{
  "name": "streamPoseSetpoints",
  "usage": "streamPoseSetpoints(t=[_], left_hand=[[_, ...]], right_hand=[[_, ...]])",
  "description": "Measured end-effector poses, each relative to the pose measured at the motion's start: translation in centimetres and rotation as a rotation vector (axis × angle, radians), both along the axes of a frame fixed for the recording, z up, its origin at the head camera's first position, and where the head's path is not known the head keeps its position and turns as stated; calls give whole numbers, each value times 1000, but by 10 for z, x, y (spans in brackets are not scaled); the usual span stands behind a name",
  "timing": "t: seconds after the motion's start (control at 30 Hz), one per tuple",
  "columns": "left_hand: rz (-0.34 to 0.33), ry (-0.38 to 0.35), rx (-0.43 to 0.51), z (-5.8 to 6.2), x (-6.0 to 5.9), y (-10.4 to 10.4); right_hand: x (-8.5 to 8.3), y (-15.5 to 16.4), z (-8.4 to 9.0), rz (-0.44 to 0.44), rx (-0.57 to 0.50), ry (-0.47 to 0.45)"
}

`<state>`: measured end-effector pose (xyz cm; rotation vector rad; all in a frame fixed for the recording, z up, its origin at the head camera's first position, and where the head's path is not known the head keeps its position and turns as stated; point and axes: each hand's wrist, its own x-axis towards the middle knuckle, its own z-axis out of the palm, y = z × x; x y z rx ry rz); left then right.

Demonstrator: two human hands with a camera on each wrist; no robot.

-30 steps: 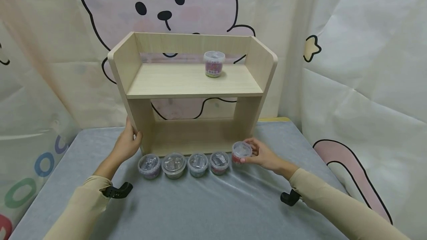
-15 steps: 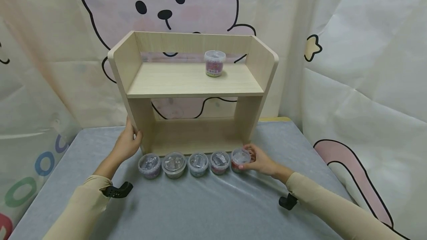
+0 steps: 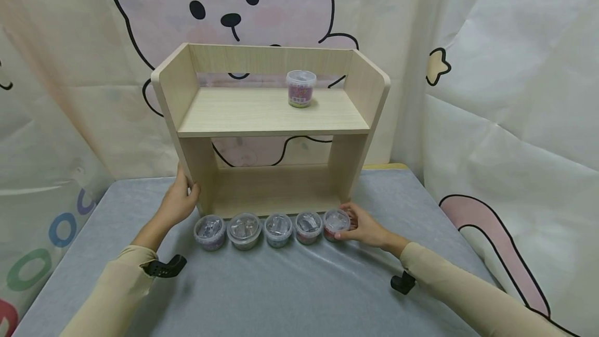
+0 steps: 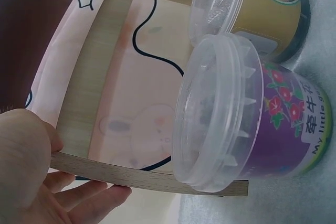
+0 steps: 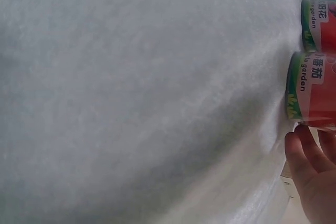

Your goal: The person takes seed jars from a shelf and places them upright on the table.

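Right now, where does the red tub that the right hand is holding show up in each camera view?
Head: the red tub is the rightmost of the five in the front row, with the right hand round it.
Left wrist: not in it.
Right wrist: at the right edge, just above the fingertips, the red tub.
Shared landmark: the grey table cover.

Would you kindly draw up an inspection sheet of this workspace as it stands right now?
Surface: grey fabric-covered table, wrinkled.
Job's things: five small clear-lidded plastic tubs in a row before the pale wooden two-tier shelf; red-labelled end tub at the row's right; one more lidded tub on the upper tier.
Clutter: nothing seen.
Grippers: left hand grips the shelf's left side panel; right hand holds the red-labelled end tub, which sits on the table.
Cables: nothing seen; black wrist mounts only.
Surroundings: white cartoon-bear curtain behind and at the sides.
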<state>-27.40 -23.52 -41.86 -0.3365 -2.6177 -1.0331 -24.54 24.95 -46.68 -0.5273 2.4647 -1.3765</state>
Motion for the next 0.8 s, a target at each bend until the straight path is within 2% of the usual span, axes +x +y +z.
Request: streamPoseSetpoints(t=[0.37, 0.8], left_hand=[[5, -28, -10, 2, 4, 0], [19, -17, -5, 1, 2, 1]], right_hand=[[-1, 2, 10, 83, 67, 32], [-7, -1, 51, 70, 21, 105]])
